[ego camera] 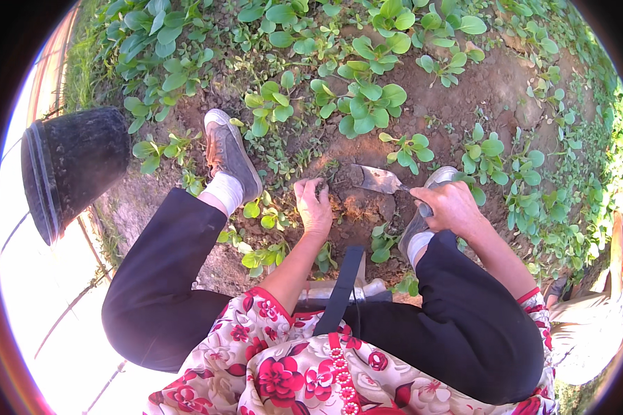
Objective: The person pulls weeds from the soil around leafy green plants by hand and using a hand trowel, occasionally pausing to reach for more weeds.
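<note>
In my right hand (449,205) is the grey handle of a hand trowel (379,179). Its metal blade points left and lies at the loose brown soil (363,205) between my feet. Just left of the blade, my left hand (314,205) is at the soil with its fingers curled beside small weeds (329,168); a dark bit, perhaps soil or roots, shows at the fingertips. Leafy green seedlings (368,106) grow beyond both hands, and a smaller seedling (407,150) stands just above the trowel.
A black bucket (83,161) lies tilted at the left, beside bright sheeting. My shoes (233,150) rest on the soil to either side, among more seedlings (265,257). A low seat with a dark strap (345,290) is beneath me. Part of another person (584,321) appears at the lower right.
</note>
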Available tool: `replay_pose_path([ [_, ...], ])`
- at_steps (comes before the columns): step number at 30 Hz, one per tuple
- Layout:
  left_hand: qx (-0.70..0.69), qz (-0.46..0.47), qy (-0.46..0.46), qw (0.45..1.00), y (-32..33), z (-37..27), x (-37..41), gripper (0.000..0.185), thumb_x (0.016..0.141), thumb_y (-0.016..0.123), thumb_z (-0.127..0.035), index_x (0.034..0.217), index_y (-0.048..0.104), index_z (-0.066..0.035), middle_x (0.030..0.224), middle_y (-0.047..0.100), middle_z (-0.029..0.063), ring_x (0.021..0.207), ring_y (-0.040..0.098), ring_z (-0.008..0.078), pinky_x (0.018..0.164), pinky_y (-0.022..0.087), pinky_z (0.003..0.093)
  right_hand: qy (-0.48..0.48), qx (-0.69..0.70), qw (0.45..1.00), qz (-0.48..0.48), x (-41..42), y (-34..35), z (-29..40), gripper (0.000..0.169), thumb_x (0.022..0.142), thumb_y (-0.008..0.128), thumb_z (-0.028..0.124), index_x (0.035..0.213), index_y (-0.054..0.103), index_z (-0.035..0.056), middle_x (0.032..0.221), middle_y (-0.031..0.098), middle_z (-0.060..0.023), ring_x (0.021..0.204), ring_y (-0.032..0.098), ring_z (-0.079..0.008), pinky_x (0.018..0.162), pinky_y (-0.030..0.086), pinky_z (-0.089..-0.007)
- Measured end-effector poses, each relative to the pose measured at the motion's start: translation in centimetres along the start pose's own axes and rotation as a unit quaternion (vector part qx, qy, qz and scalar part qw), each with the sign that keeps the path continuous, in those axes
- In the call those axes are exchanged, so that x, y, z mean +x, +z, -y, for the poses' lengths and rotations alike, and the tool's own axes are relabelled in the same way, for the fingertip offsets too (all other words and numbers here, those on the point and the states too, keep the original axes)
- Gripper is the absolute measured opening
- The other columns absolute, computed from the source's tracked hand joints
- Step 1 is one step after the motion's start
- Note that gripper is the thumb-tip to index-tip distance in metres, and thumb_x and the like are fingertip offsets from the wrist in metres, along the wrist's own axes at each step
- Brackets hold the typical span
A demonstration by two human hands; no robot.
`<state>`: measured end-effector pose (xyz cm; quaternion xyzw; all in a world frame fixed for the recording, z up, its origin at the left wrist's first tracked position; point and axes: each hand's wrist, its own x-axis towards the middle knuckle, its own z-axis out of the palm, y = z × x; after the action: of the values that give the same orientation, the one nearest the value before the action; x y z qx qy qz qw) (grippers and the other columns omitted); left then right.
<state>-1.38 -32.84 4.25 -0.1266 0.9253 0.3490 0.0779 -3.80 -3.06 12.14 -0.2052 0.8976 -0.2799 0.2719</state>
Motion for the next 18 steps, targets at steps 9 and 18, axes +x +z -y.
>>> replay_pose_path([
  [9,0.007,-0.015,0.015,1.000,0.4,-0.9,2.9,0.040,0.074,0.070,-0.001,0.112,0.055,-0.003,0.109,0.047,0.0174,0.100,0.052,0.0358,0.088,0.044,0.0400,-0.102,-0.011,0.993,-0.065,5.1,2.8,2.5,0.042,0.064,0.066,0.015,0.105,0.063,0.0120,0.065,0.065,-0.0096,0.060,0.065,-0.0296,0.057,0.051,-0.0416],
  [18,0.048,0.006,0.004,0.999,0.1,-3.3,6.1,0.051,0.076,0.072,-0.008,0.120,0.047,-0.003,0.121,0.037,0.0237,0.105,0.048,0.0424,0.090,0.044,0.0427,0.046,0.019,0.994,-0.100,3.0,0.5,1.6,0.029,0.076,0.064,0.013,0.105,0.066,0.0121,0.073,0.068,-0.0132,0.061,0.064,-0.0325,0.056,0.051,-0.0420],
])
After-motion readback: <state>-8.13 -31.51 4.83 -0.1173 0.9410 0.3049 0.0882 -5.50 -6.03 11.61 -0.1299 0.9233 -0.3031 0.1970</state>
